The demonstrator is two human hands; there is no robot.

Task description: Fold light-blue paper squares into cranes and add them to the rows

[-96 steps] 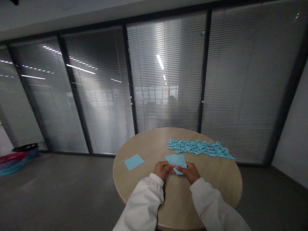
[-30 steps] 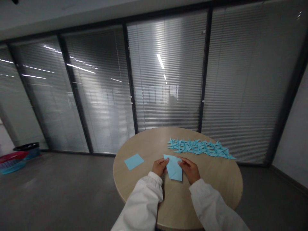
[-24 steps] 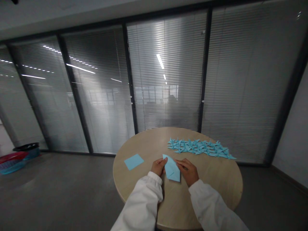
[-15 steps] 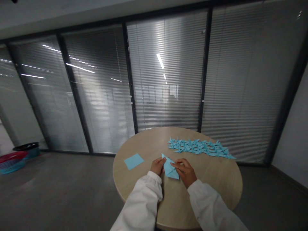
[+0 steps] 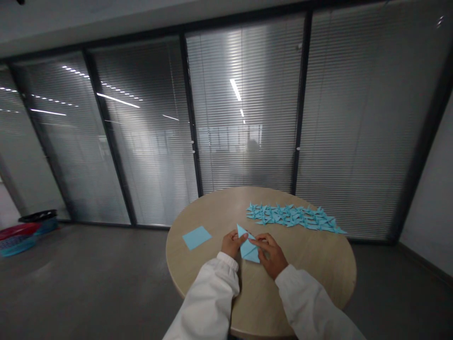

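A partly folded piece of light-blue origami paper (image 5: 249, 253) is held between my two hands above the round wooden table (image 5: 262, 307). My left hand (image 5: 232, 243) grips its left edge, the thumb lying on the front face. On the right side, my right hand (image 5: 272, 255) pinches the paper, its index finger pressed on the upper right edge. One pointed tip sticks up above the fingers, and creases cross the lower part. Fingers behind the paper are hidden.
A flat light-blue sheet (image 5: 197, 237) lies on the table's left side. Several folded blue paper cranes (image 5: 292, 215) stand in close rows at the back right. Glass panels with blinds (image 5: 247, 165) rise behind the table. Baskets (image 5: 21, 238) sit on the floor at far left.
My left thumb has moved right and up across the paper's face. The paper has shifted slightly left, and my right hand has followed it a little.
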